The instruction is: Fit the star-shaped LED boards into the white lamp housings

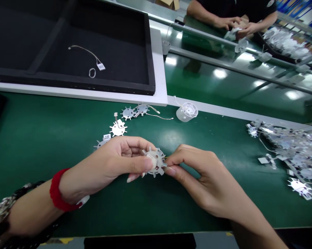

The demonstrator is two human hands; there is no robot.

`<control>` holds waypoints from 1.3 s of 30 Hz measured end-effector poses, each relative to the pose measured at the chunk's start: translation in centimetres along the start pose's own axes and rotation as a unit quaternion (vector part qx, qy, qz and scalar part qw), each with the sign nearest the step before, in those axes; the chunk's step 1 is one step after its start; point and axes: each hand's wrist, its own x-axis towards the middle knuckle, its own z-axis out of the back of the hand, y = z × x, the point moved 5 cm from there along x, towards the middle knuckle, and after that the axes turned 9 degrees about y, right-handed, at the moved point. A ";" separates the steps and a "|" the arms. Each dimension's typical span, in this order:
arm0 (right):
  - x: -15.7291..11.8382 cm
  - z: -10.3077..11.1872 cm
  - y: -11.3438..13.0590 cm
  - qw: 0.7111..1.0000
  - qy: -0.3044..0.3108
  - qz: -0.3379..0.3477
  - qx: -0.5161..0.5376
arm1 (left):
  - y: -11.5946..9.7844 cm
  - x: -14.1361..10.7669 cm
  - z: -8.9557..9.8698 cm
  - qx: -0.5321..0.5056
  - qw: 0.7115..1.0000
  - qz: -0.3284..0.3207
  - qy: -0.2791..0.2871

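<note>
Fingers [136,145] of the left hand [106,166] are closing around a pale, spoked sheet-metal disc [154,162], pinching it against the thumb. The disc is sitting directly between both hands. Fingers [178,160] of the right hand [207,180] are pressing together at the disc's rim, apparently gripping a fine yellowish wire [166,157], though the wire is too thin to confirm.

Just beyond the left fingers, several similar spoked metal discs [118,128] are lying on the green tabletop [36,155], some trailing thin pale wires. Ahead of the right fingers, a translucent white plastic cup with a fan-like insert [187,111] is resting on its side. Farther right, a heap of spoked discs and tangled wires [295,155] is spreading across the tabletop. Well ahead of the fingers, a black-lined tray with a white rim [161,69] is holding a looped wire with a small white tag [92,57]. Across the bench, a co-worker's hands [232,26] are handling white pieces.

Technique note: keeping both pinches close to the rim is appearing sound, as the spokes look thin and the wire delicate. Pulling at a slant is likely to risk bending either one.
</note>
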 end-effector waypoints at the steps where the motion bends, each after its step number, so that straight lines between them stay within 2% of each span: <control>1: -0.1 0.0 0.0 1.000 -0.004 -0.004 0.005 | -0.1 0.0 0.0 0.003 1.000 -0.005 -0.004; 6: -0.2 -0.1 0.2 0.997 -0.019 -0.028 0.072 | -0.9 -0.2 -0.2 0.032 0.997 -0.060 -0.042; 9: -0.1 -0.1 0.2 0.996 -0.045 -0.036 0.074 | -1.2 -0.2 -0.4 0.036 0.995 -0.084 -0.050; 13: 0.0 0.0 0.0 0.994 -0.075 -0.051 0.055 | -1.0 -0.2 -0.2 0.040 0.996 -0.072 -0.047; 21: -0.2 0.1 -0.5 0.988 -0.056 -0.101 0.100 | -0.4 0.0 -0.3 0.010 0.999 -0.050 0.003; 24: -0.3 0.3 -0.9 0.983 -0.048 -0.122 0.129 | -0.6 0.1 -0.3 0.036 0.998 -0.046 -0.009; 26: -0.4 0.7 -1.4 0.980 -0.054 -0.133 0.141 | -1.1 0.0 -0.2 0.091 0.992 -0.073 -0.048; 28: -0.6 1.3 -2.1 0.976 -0.068 -0.142 0.151 | -1.8 -0.5 0.1 0.195 0.966 -0.127 -0.112; 29: -0.6 1.6 -2.4 0.974 -0.074 -0.144 0.156 | -2.2 -0.9 0.2 0.264 0.941 -0.155 -0.147; 31: -0.7 2.0 -2.8 0.972 -0.075 -0.146 0.167 | -2.7 -1.6 0.1 0.413 0.868 -0.198 -0.191; 33: -0.6 1.9 -2.9 0.972 -0.057 -0.145 0.174 | -2.5 -1.9 -0.3 0.537 0.794 -0.222 -0.178; 35: -0.5 1.4 -2.7 0.973 -0.026 -0.146 0.179 | -2.0 -1.8 -1.0 0.615 0.738 -0.245 -0.131; 37: -0.5 0.8 -2.4 0.971 0.001 -0.145 0.192 | -1.6 -1.7 -1.4 0.654 0.705 -0.259 -0.097; 39: -0.5 0.4 -2.1 0.968 0.016 -0.146 0.205 | -1.3 -1.6 -1.6 0.674 0.686 -0.259 -0.087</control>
